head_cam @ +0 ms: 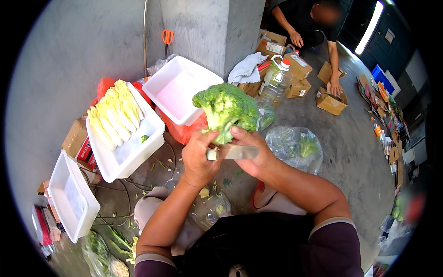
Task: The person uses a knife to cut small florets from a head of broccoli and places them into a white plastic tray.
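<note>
A large head of broccoli [228,107] is held up before me, its stem downward. My left hand [202,155] grips the stem's left side, thumb up against it. My right hand [254,150] holds the other side, its thumb on the stalk. A knife blade [242,152] lies level across the front of both hands, just below the stem; its handle is hidden and I cannot tell which hand holds it. To the left, a white plastic tub [138,157] holds a row of pale yellow napa cabbage hearts [114,114] and a small broccoli piece [144,138].
A white tub [214,74] stands beyond the broccoli, another [91,207] at lower left. Bagged broccoli [294,145] and a large plastic bottle [277,81] are on the right. Cables [128,197] and scraps lie on the floor. A co-worker [304,24] handles cardboard boxes [331,102].
</note>
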`<state>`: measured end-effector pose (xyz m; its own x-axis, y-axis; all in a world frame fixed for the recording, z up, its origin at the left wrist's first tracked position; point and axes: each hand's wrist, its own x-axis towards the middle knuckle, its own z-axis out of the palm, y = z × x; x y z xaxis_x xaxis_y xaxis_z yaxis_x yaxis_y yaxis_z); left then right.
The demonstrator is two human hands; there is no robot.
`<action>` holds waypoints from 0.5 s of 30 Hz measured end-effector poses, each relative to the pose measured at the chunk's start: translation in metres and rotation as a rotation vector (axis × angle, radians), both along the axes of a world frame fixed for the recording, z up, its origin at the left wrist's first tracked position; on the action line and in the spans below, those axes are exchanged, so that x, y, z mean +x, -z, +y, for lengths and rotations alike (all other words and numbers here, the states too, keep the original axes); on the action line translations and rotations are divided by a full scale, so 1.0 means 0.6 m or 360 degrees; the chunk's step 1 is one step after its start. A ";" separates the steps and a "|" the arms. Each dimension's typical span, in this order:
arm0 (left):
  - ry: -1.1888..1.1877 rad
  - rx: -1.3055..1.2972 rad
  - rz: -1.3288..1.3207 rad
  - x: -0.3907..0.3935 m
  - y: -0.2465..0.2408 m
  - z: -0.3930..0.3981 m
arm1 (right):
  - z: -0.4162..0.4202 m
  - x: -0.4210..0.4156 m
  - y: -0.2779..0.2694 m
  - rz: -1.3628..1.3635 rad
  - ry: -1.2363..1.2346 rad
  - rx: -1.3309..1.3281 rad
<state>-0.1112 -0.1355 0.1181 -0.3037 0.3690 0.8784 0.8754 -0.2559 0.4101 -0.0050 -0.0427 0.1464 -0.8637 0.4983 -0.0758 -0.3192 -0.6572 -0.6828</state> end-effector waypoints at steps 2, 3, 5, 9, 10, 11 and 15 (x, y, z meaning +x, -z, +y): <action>0.0090 -0.0042 -0.0081 0.005 0.000 -0.005 | 0.008 -0.001 -0.009 0.0047 0.0022 -0.0035; 0.0141 -0.0057 -0.0122 0.010 -0.001 -0.005 | 0.014 0.002 -0.011 0.0036 0.0035 0.0005; 0.0135 -0.0071 -0.0403 0.019 -0.011 -0.007 | 0.024 0.006 -0.012 0.0011 0.0064 0.0083; 0.0102 -0.0217 -0.0824 0.010 -0.004 -0.014 | 0.018 0.000 -0.012 -0.0004 0.0317 0.0271; 0.0135 -0.0209 -0.0909 0.010 -0.002 -0.007 | 0.019 -0.005 -0.005 -0.0005 0.0375 0.0355; 0.0172 -0.0204 -0.0994 0.010 -0.002 -0.002 | 0.013 -0.009 -0.004 0.0044 0.0426 0.0431; 0.0268 -0.0021 -0.1265 0.008 -0.029 -0.008 | -0.003 -0.012 -0.008 0.0251 0.0389 0.0610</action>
